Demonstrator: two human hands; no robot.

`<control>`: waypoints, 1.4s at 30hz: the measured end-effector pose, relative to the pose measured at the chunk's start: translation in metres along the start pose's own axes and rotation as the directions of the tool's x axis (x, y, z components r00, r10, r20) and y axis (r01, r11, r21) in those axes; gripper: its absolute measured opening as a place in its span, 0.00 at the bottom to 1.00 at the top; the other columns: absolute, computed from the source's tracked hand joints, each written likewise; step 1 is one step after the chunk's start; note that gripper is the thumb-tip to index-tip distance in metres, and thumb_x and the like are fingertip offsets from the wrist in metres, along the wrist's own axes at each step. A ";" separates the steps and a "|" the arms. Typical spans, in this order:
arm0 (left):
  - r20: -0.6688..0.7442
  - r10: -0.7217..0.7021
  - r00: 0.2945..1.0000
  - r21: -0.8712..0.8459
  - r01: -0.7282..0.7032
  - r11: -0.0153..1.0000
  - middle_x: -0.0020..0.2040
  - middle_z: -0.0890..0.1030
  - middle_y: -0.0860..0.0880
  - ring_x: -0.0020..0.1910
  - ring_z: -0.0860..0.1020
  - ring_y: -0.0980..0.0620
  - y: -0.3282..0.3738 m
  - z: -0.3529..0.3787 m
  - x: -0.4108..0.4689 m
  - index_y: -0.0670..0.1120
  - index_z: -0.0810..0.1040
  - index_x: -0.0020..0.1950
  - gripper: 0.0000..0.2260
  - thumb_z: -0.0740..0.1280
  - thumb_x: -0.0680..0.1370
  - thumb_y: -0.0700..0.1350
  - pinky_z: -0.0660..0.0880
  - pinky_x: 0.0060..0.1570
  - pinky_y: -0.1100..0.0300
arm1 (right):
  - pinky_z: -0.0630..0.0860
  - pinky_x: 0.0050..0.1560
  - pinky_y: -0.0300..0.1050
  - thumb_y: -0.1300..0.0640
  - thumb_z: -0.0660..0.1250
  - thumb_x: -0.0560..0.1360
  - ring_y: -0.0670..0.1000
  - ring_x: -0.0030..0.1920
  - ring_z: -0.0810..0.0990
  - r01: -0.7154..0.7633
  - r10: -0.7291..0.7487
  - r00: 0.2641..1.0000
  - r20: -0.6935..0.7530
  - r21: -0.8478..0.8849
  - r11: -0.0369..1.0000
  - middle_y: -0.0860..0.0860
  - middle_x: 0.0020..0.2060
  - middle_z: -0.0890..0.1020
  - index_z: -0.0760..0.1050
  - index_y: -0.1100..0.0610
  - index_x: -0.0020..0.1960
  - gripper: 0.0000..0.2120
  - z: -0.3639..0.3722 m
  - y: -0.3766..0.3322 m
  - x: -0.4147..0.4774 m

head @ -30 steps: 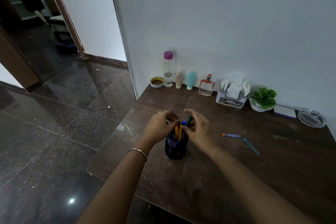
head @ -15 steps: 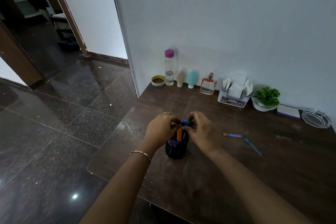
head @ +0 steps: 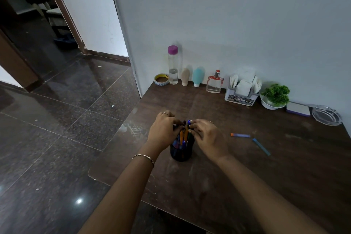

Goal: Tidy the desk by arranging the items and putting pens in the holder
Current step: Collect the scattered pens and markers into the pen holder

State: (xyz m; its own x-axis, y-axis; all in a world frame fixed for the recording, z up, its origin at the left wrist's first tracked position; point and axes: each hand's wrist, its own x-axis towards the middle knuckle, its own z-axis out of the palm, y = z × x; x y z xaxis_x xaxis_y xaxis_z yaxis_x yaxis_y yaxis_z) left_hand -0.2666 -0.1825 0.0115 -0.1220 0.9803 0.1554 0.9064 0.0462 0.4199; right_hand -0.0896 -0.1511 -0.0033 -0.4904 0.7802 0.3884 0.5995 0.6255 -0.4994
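Note:
A dark mesh pen holder (head: 181, 153) stands near the front left of the brown desk (head: 237, 173), with several pens (head: 183, 135) upright in it. My left hand (head: 164, 131) and my right hand (head: 208, 137) close around the tops of those pens from either side, fingertips pinching them together above the holder. To the right, two pens lie loose on the desk: a blue one with an orange end (head: 240, 135) and a light blue one (head: 261, 146).
Along the wall stand a tape roll (head: 161, 79), a clear bottle with a purple cap (head: 173, 65), two small tubes, a perfume bottle (head: 215, 83), a tissue box (head: 242, 92), a potted plant (head: 274, 97), a notepad (head: 297, 109) and a glass ashtray (head: 326, 115). The desk's left edge drops to a tiled floor.
Both hands have drawn closer together over the holder and pressed the pens lower into it. The loose pens on the right have not moved.

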 end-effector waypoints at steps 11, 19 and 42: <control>-0.120 0.145 0.982 -0.153 -0.163 0.975 0.51 0.78 0.51 0.53 0.74 0.51 0.055 0.006 0.028 0.51 0.80 0.55 0.08 0.67 0.77 0.49 0.74 0.52 0.53 | 0.79 0.50 0.42 0.60 0.69 0.75 0.45 0.51 0.78 -0.151 0.162 0.980 -0.111 0.103 0.983 0.48 0.52 0.77 0.77 0.56 0.57 0.10 -0.021 0.025 -0.018; 0.001 0.170 0.985 -0.252 -0.164 0.954 0.49 0.80 0.47 0.50 0.77 0.49 0.134 0.052 0.052 0.44 0.80 0.54 0.10 0.68 0.74 0.44 0.74 0.47 0.58 | 0.78 0.46 0.48 0.63 0.70 0.68 0.52 0.44 0.81 -0.449 0.447 0.858 -0.255 0.053 0.892 0.51 0.44 0.81 0.79 0.56 0.49 0.10 -0.071 0.100 -0.060; 0.291 -0.143 0.946 -0.157 0.195 0.968 0.57 0.72 0.43 0.51 0.77 0.45 0.145 0.192 0.077 0.43 0.77 0.57 0.12 0.70 0.75 0.43 0.75 0.53 0.53 | 0.71 0.59 0.44 0.55 0.66 0.76 0.53 0.57 0.76 -0.511 0.536 0.833 0.136 -0.179 0.841 0.53 0.56 0.78 0.76 0.57 0.61 0.14 -0.075 0.227 -0.058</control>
State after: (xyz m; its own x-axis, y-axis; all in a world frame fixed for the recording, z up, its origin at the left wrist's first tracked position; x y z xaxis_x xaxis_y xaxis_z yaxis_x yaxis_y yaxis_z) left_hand -0.0671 -0.0638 -0.0875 -0.1277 0.9766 -0.1731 0.7905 0.2056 0.5769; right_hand 0.1224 -0.0540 -0.0813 -0.1733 0.9836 -0.0492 0.8678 0.1289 -0.4799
